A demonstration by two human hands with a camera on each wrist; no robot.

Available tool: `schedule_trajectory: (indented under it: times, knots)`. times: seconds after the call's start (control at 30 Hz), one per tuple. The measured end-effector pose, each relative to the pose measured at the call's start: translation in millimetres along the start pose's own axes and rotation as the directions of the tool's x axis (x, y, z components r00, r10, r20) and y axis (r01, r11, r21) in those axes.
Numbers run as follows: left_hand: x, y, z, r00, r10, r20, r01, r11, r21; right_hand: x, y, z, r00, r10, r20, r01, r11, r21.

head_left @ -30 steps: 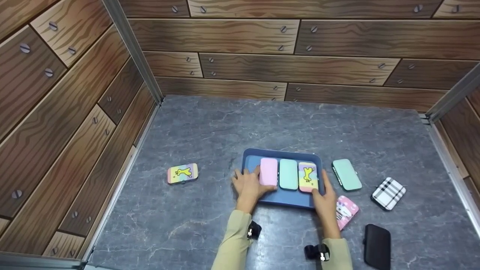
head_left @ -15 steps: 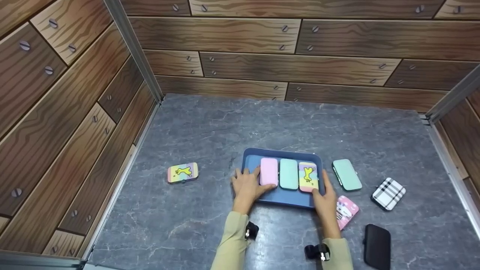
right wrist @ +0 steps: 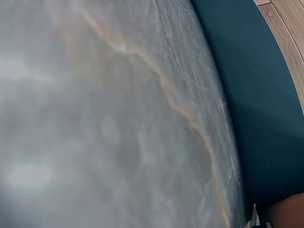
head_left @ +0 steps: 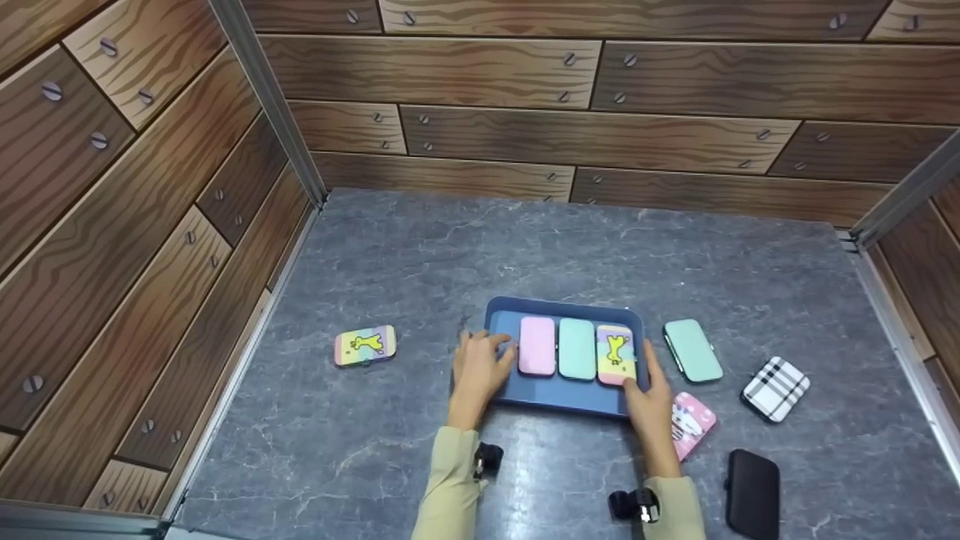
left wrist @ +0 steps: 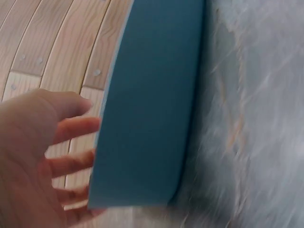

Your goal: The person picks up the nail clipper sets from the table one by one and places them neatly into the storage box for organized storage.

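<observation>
A blue tray [head_left: 577, 396] holds three small rounded cases in a row: a pink case [head_left: 537, 345], a mint case [head_left: 577, 349] and a pastel case with a yellow giraffe [head_left: 616, 355]. My left hand [head_left: 478, 369] is over the tray's left rim, its fingers loosely bent and apart from the pink case. In the left wrist view, that hand's spread fingers [left wrist: 73, 164] lie beside the tray's wall with nothing gripped. My right hand [head_left: 651, 401] holds the tray's right side, thumb inside by the giraffe case and fingers along the outer wall.
Another giraffe case [head_left: 365, 346] lies left of the tray. To the right lie a second mint case [head_left: 693, 350], a plaid case [head_left: 777, 388], a pink cartoon case [head_left: 693, 424] partly behind my hand, and a black case [head_left: 753, 493]. Wood-patterned walls [head_left: 480, 71] enclose the grey surface.
My left hand has let go of the pink case and moved left to the tray's rim. My right hand has stayed in place, as have the cases in the tray.
</observation>
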State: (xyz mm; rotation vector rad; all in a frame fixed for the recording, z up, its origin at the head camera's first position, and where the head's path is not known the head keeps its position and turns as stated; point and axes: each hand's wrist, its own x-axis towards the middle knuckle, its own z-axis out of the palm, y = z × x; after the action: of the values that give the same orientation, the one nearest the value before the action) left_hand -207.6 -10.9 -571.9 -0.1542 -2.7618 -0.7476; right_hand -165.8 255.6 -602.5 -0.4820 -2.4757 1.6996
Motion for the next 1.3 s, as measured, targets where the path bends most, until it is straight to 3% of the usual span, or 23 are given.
schedule_trajectory:
  times: [0.1,0.27,0.43,0.57,0.63,0.73,0.9,1.1,1.3]
  knots:
    - [1.1,-10.8,-7.3,0.997,0.034,-0.069,-0.04,0.996,-0.08,0.0,-0.2,0.4,1.0,0.0,-0.001,0.0,1.0,0.01]
    - [0.5,-27.6,-18.6,0.992,0.058,-0.108,-0.074,0.986,-0.152,1.1,-0.2,-0.3,1.0,-0.013,-0.006,0.013,1.0,0.002]
    - [-1.1,-40.9,-24.6,0.978,0.105,-0.179,-0.132,0.981,-0.143,1.7,0.3,-1.0,1.0,-0.013,-0.005,0.013,1.0,-0.001]
    - [-2.6,-50.8,-26.7,0.969,0.105,-0.225,-0.13,0.986,-0.102,1.5,0.6,0.0,1.0,0.004,-0.001,-0.004,1.0,-0.012]
    - [-3.9,-56.4,-28.4,0.966,0.08,-0.247,-0.098,0.993,-0.063,1.0,0.5,0.5,1.0,0.002,-0.004,-0.002,1.0,-0.017]
    - [-6.3,-65.8,-32.3,0.953,0.003,-0.302,-0.001,1.0,0.007,0.2,0.3,0.7,1.0,-0.007,-0.013,0.006,1.0,-0.013]
    - [-10.7,-80.9,-41.1,0.906,-0.204,-0.372,0.232,0.972,0.032,-1.5,0.8,0.0,1.0,-0.015,-0.01,0.015,1.0,0.007]
    - [-19.4,-91.7,-48.1,0.865,-0.415,-0.284,0.44,0.897,0.03,-1.5,0.8,0.6,1.0,-0.029,-0.008,0.029,0.999,0.02]
    - [-22.8,-97.4,-51.3,0.84,-0.503,-0.205,0.52,0.854,0.034,-0.3,0.5,0.8,1.0,-0.02,-0.009,0.02,1.0,0.018]
